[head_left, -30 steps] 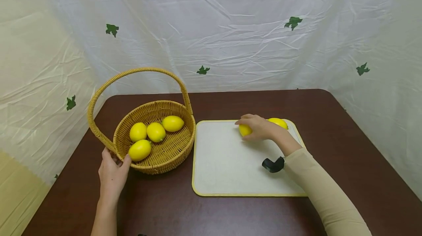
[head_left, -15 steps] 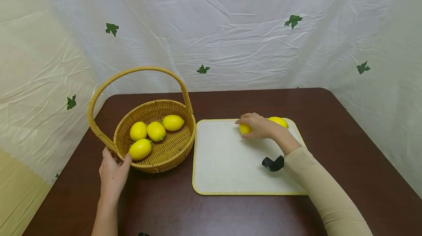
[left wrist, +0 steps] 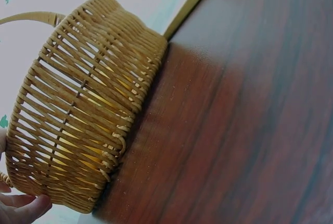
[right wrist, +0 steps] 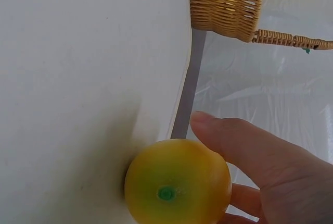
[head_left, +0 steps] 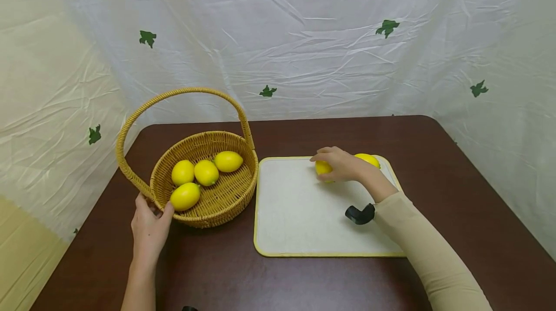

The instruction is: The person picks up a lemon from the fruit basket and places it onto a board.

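A wicker basket (head_left: pixel 226 204) with a tall arched handle stands left of centre, with several lemons (head_left: pixel 206 172) inside. My left hand (head_left: pixel 149 231) grips its rim near the foot of the handle; in the left wrist view fingertips (left wrist: pixel 36 208) touch the weave. On the white board (head_left: pixel 295 214), my right hand (head_left: pixel 340 165) has its thumb and fingers around a lemon (head_left: pixel 323 168). The right wrist view shows that lemon (right wrist: pixel 177 182) against the board, its green stem end towards the camera. Behind my right wrist lies another lemon (head_left: pixel 368 160), partly hidden.
The dark wooden table (head_left: pixel 243 282) carries basket and board side by side, nearly touching. A white cloth with green leaf shapes (head_left: pixel 268 91) hangs behind and around the table. A black curved piece (head_left: pixel 360 214) sticks out from the right sleeve over the board.
Hardly anything differs. My right hand and its lemon have shifted very slightly; a bit more of the lemon shows below the fingers. My left hand and the basket keep their place.
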Demonstrator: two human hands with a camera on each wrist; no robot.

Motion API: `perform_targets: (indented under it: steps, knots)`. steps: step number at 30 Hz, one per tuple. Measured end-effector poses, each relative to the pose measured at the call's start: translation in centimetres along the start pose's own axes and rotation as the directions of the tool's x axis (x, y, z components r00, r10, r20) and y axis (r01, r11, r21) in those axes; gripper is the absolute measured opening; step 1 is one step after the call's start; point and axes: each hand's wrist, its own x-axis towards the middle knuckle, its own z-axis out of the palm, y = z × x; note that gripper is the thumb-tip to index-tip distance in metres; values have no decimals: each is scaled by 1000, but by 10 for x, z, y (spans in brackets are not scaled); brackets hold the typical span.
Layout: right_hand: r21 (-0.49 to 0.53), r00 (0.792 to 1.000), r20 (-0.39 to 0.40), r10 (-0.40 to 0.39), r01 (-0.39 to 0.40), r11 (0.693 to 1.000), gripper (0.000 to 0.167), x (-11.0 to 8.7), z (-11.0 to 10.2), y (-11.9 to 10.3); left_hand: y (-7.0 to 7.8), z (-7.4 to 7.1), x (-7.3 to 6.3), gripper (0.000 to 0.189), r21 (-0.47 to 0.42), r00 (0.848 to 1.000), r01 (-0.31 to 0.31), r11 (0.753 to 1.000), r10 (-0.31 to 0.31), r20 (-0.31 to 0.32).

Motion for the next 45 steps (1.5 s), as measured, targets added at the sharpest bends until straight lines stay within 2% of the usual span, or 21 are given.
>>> perform_targets:
  steps: [13,27,35,45]
  knots:
    - [-5,998,-40,-44,44,999,44,4,-5,-5,1,0,1,71,2,1000,-1,1000,1,-8]
    - [-36,997,-34,-73,71,997,41,16,-22,-21,0,1,0,71,-9,1000,2,1000,-2,-11]
    - [-44,992,-38,-121,119,992,40,32,-41,-42,0,0,1,70,-11,1000,-10,1000,10,-12]
    - [-29,979,-26,-201,201,979,38,59,-64,-85,-1,1,2,66,0,1000,-21,1000,21,-13]
